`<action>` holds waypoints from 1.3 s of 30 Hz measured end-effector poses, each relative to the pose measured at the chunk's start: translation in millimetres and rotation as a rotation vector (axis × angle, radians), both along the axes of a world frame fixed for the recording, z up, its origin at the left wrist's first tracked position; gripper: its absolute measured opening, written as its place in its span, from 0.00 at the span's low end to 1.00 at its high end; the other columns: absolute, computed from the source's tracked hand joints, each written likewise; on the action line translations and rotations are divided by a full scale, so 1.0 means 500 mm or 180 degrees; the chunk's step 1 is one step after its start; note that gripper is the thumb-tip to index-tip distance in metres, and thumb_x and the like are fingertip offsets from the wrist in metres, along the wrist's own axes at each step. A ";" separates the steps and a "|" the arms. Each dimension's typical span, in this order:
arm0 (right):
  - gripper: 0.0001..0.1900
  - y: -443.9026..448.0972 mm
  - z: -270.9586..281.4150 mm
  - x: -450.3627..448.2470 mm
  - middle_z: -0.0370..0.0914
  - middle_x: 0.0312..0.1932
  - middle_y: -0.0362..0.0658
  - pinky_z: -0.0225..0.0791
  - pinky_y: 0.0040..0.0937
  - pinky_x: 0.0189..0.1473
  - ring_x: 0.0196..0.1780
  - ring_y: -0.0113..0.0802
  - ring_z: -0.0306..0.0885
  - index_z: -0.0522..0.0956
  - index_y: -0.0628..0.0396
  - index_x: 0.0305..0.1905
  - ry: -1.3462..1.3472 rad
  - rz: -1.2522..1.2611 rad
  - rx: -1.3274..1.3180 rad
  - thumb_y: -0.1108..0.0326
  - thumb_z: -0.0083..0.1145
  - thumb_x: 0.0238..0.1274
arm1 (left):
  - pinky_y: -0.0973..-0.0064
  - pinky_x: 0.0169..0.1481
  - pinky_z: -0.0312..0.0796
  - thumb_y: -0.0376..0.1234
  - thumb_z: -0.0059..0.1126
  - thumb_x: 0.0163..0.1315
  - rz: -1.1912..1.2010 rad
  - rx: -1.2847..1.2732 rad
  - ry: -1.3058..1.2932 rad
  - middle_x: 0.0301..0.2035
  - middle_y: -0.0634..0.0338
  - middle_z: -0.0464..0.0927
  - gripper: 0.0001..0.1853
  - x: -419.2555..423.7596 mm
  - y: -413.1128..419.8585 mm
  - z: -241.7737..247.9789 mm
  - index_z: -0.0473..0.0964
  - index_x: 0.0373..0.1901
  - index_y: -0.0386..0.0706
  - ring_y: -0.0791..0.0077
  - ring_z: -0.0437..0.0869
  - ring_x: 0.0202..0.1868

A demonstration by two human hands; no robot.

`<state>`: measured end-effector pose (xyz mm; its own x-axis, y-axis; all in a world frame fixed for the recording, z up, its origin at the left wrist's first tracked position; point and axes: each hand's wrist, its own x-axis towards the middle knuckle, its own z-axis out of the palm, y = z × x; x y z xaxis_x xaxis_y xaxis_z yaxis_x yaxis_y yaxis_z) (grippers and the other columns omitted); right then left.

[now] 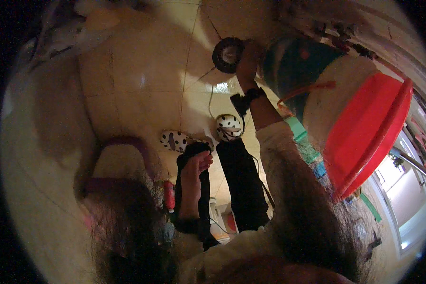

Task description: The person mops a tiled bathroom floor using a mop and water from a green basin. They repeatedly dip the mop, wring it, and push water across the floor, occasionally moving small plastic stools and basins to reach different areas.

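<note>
My right hand [249, 58] reaches down to the tiled floor, at the right rim of a dark round object [229, 55] that looks like a floor drain or its cover. The hand is in shadow, and whether its fingers grip the rim cannot be made out. A black strap with a small dark device [240, 103] is on that wrist. My left hand [204, 163] is over my left leg, clad in black trousers, with its fingers curled. The inside of that hand is hidden. Below the hands are my feet in black-spotted white slippers [229, 126].
A red plastic basin [369, 131] stands tilted at the right, beside a dark green container [298, 64]. On the left is a purple curved frame [124, 142], perhaps a stool. A thin cable [257, 167] runs beside my right leg. A red bottle-like object [169, 195] is near my left arm.
</note>
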<state>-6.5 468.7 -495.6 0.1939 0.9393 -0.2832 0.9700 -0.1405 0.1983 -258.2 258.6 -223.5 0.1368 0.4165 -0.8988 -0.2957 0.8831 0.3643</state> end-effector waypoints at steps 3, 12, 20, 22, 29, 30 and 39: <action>0.21 0.098 0.022 -0.039 0.59 0.57 0.56 0.46 0.45 0.63 0.62 0.52 0.54 0.62 0.62 0.57 0.0401 0.0443 0.0422 0.68 0.41 0.59 | 0.73 0.53 0.68 0.45 0.31 0.69 0.0055 0.0036 0.0036 0.41 0.53 0.77 0.24 -0.008 0.004 0.001 0.71 0.49 0.37 0.70 0.78 0.44; 0.18 0.283 0.096 0.041 0.62 0.54 0.54 0.50 0.43 0.59 0.59 0.49 0.57 0.65 0.61 0.53 0.0565 0.0776 0.0434 0.69 0.43 0.58 | 0.73 0.53 0.68 0.45 0.31 0.69 -0.0064 -0.0076 0.0190 0.42 0.52 0.77 0.24 -0.021 0.010 -0.007 0.71 0.49 0.37 0.69 0.79 0.44; 0.15 0.331 0.058 -0.140 0.65 0.52 0.52 0.54 0.40 0.55 0.56 0.45 0.60 0.67 0.60 0.50 0.0975 0.1274 0.0848 0.69 0.44 0.57 | 0.72 0.52 0.68 0.44 0.31 0.69 -0.0104 -0.0080 0.0188 0.42 0.53 0.77 0.24 -0.010 0.019 -0.008 0.72 0.48 0.36 0.70 0.78 0.44; 0.15 0.339 0.060 -0.141 0.65 0.51 0.52 0.55 0.40 0.55 0.56 0.44 0.61 0.67 0.60 0.49 0.1085 0.1363 0.0875 0.69 0.44 0.56 | 0.69 0.53 0.67 0.50 0.36 0.66 -0.0108 0.0125 0.0120 0.42 0.53 0.77 0.27 -0.011 0.024 -0.007 0.71 0.49 0.36 0.68 0.78 0.44; 0.13 0.345 0.089 -0.059 0.67 0.48 0.50 0.58 0.38 0.51 0.53 0.41 0.63 0.69 0.59 0.46 0.0849 0.1106 0.0596 0.70 0.46 0.55 | 0.67 0.55 0.67 0.54 0.38 0.64 -0.0016 -0.0094 0.0093 0.43 0.53 0.76 0.31 -0.029 0.030 -0.010 0.70 0.51 0.36 0.65 0.78 0.46; 0.12 0.345 0.072 -0.119 0.67 0.48 0.50 0.59 0.37 0.51 0.53 0.41 0.63 0.69 0.59 0.45 0.0960 0.1207 0.0689 0.70 0.46 0.55 | 0.67 0.55 0.67 0.54 0.38 0.64 0.0016 -0.0086 0.0050 0.43 0.53 0.76 0.31 -0.028 0.028 -0.012 0.70 0.51 0.36 0.65 0.78 0.46; 0.10 0.323 0.083 -0.172 0.70 0.45 0.48 0.63 0.35 0.47 0.50 0.37 0.66 0.71 0.57 0.41 0.1396 0.1595 0.0949 0.71 0.47 0.54 | 0.68 0.55 0.67 0.52 0.37 0.65 0.0037 -0.0007 0.0105 0.43 0.51 0.76 0.29 -0.056 0.031 -0.021 0.71 0.50 0.37 0.64 0.77 0.47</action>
